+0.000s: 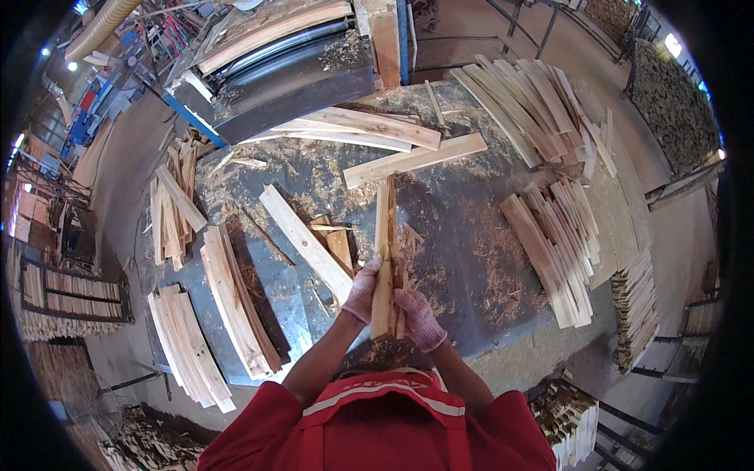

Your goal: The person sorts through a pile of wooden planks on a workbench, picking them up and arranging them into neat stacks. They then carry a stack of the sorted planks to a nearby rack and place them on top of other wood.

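My left hand [363,292], in a pale pinkish work glove, grips the left side of a wooden board [384,282]. From the other side my right hand [419,315], gloved alike, holds the same board low down, near its close end. The board is tilted so that a narrow edge and a dark, bark-like side show; whether it is one piece or two pressed together I cannot tell. Left of it lies a pale plank [306,242] with a knot, its near end beside my left hand. Short wood offcuts [339,250] lie between them.
Shavings cover the dark worktable [453,265]. A machine with a metal roller [288,47] stands at its far side, loose boards [365,126] before it. Board stacks lie right [548,253], far right [524,112] and left [235,300], [188,347]. Bundled slats [565,424] stand on the floor.
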Tool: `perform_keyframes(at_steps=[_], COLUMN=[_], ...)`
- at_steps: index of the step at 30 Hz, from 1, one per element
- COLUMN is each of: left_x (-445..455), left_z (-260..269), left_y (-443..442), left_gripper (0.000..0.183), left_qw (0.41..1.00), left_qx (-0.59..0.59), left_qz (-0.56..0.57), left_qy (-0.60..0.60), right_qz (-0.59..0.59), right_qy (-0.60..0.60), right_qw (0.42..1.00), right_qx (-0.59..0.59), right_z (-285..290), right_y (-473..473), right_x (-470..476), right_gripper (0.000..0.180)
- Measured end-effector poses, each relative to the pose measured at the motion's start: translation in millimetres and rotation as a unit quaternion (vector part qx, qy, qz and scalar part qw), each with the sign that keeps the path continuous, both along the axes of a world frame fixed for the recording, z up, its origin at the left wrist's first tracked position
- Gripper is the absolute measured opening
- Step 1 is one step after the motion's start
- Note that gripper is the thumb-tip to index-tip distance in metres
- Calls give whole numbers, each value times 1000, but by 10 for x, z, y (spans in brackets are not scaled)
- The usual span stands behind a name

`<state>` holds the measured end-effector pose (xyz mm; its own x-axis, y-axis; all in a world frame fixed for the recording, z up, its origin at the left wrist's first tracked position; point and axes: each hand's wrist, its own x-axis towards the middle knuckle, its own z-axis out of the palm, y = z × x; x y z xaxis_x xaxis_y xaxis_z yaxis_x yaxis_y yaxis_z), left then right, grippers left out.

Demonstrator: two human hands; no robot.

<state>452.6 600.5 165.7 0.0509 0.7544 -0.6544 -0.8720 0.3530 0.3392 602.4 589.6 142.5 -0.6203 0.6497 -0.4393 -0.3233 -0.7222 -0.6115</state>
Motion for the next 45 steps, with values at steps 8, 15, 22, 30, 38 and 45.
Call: perform_keyframes(at_steps=[8,15,22,30,38,45], left_x=[-441,-478,-18,-562,-1530,-1337], left_z=[-687,-707,-605,-1172,-1615,-1439], left_y=[180,97,442,627,151,329], left_gripper=[42,43,42,71,125,92], left_qw=[970,973,955,733,584,499], left_qx=[-29,-3,143,54,-371,-326], left_qz=[-26,6,-125,-143,10,-45], left_qy=[241,230,227,663,722,802], right_qz=[23,-336,100,-91,22,235], right_qy=[-252,-72,-549,-511,-676,-515], right_qw=[967,916,748,706,450,516], right_qx=[13,206,358,483,584,643], right_z=[-324,-134,-93,-102,899,-617], right_y=[628,2260,1708,2824,5191,5145], right_x=[474,725,-31,283,336,-1504], right_gripper=[20,65,95,78,67,87])
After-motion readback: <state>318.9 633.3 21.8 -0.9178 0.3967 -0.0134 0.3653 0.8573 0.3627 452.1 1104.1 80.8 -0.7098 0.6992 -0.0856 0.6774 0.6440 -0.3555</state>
